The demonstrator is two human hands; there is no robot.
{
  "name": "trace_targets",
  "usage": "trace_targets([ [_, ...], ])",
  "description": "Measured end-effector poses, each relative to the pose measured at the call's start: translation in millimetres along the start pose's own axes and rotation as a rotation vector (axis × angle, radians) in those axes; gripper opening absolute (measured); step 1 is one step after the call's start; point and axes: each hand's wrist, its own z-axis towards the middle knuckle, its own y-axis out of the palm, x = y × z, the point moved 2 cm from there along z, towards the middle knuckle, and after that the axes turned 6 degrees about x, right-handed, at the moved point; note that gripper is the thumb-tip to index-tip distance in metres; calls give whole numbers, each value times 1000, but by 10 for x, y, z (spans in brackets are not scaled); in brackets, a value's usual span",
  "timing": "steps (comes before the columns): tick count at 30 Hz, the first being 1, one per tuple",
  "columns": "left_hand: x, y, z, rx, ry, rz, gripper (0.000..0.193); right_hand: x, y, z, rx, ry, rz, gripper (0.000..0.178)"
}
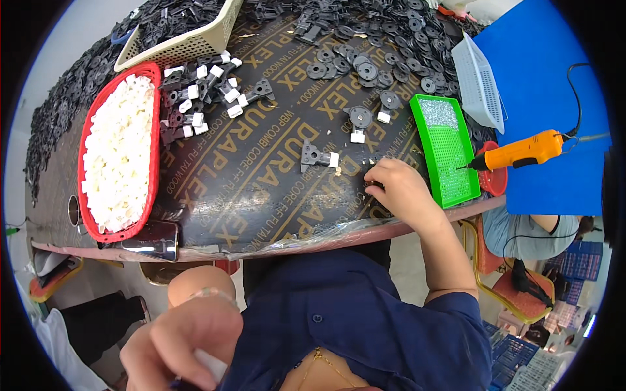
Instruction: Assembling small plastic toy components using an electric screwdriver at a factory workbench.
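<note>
On the worktop [261, 195], right hand [401, 189] pinches a black part [373, 174]; left hand [179, 342] (off-worktop) grip cannot be told.

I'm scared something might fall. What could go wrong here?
The red basket of white pieces and the shiny cup sit at the table edge; a bump might tip them off. The right hand works close to the screwdriver tip, which could poke it. The left hand is off the table, so it may not catch anything.
</note>
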Motion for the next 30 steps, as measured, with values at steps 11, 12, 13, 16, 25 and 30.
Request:
trace_targets([
  [11, 59, 226, 109, 80, 157, 116, 29, 187, 2, -95, 226, -7, -10, 14],
  [12, 78, 234, 113, 61, 155, 131, 28, 206, -9, -115, 216, 26, -4, 15],
  [13, 94, 239, 116, 44, 153, 146, 26, 220, -15, -126, 204, 58, 2, 16],
  [16, 84, 232, 105, -1, 140, 138, 25, 231, -97, -155, 228, 56, 13, 20],
  [25, 53, 289, 134, 7, 172, 157, 24, 288, -162, -143, 262, 39, 75, 19],
  [30, -107, 277, -24, 311, -74, -200, 20, 259, -268, 10, 282, 143, 314, 12],
])
